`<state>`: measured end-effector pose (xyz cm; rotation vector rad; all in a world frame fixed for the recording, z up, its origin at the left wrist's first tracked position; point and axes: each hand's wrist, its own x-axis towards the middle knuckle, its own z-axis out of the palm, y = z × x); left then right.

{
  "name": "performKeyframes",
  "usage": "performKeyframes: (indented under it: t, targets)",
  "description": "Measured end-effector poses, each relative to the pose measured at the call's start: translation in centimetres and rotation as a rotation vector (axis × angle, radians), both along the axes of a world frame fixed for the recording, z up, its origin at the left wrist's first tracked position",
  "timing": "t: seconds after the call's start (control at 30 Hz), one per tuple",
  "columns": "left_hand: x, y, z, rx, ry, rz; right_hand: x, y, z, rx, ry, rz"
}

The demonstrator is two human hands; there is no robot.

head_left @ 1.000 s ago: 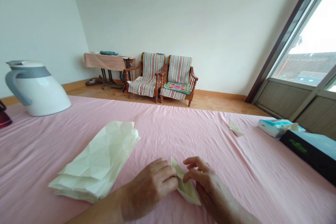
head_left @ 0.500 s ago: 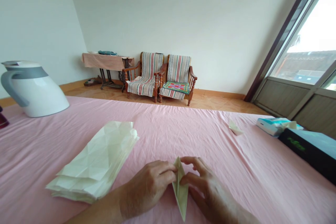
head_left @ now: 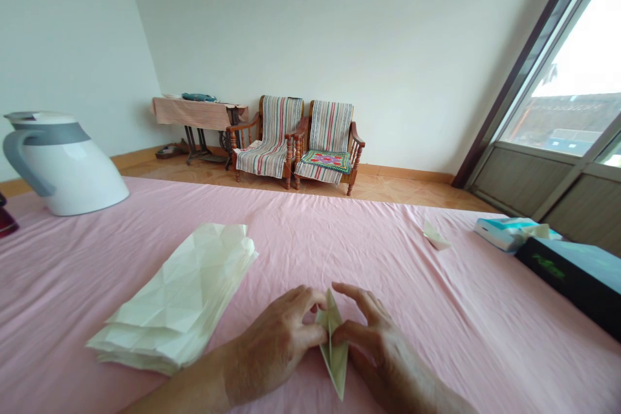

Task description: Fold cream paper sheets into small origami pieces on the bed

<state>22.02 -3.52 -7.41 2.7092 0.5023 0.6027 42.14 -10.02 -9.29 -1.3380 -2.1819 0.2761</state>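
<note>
A pale folded paper [head_left: 336, 362], long and pointed at both ends, lies on the pink cloth [head_left: 301, 239] in front of me. My left hand [head_left: 284, 343] grips its left side, thumb near the central fold and fingers curled at the upper edge. From the other side my right hand [head_left: 383, 349] pinches the paper with its thumb close to the fold, while the index finger stretches past the upper tip. Fingers cover parts of both sides. To the left of my hands rests a thick stack of creased pale paper sheets [head_left: 179, 297].
A white and grey jug [head_left: 77, 168] stands at the left. Another small folded paper [head_left: 435, 236] lies at the right, near a tissue pack [head_left: 509, 233] and a black box [head_left: 572, 284]. Two wooden chairs [head_left: 358, 136] and a cloth-covered table [head_left: 194, 112] stand beyond the cloth's far edge.
My left hand's knuckles have risen and its fingers have bent more at the paper's upper left edge. My right index finger has lifted slightly. The paper stays nearly in place.
</note>
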Motion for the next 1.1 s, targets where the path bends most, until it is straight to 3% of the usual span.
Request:
performKeyframes:
  t: [0.13, 0.23, 0.33, 0.47, 0.77, 1.1]
  targets:
    - [0.2, -0.1, -0.2, -0.032, 0.003, 0.082, -0.2, -0.1, 0.7, 0.057, -0.061, -0.004]
    - [0.2, 0.0, -0.6, 0.046, 0.001, 0.120, -0.1, -0.1, 0.4, 0.090, -0.070, 0.004]
    - [0.0, 0.1, -0.7, 0.131, 0.004, 0.077, 0.2, 0.0, 0.0, 0.089, -0.063, 0.010]
    - [-0.2, 0.3, -0.4, 0.122, 0.037, 0.014, 0.2, 0.1, 0.0, 0.091, -0.047, 0.019]
    - [-0.2, 0.3, -0.9, 0.156, 0.119, 0.034, 0.0, 0.3, 0.4, 0.166, -0.110, 0.023]
    - [-0.2, 0.5, -1.2, 0.176, 0.077, 0.032, 0.0, 0.4, 0.7, 0.191, -0.156, 0.026]
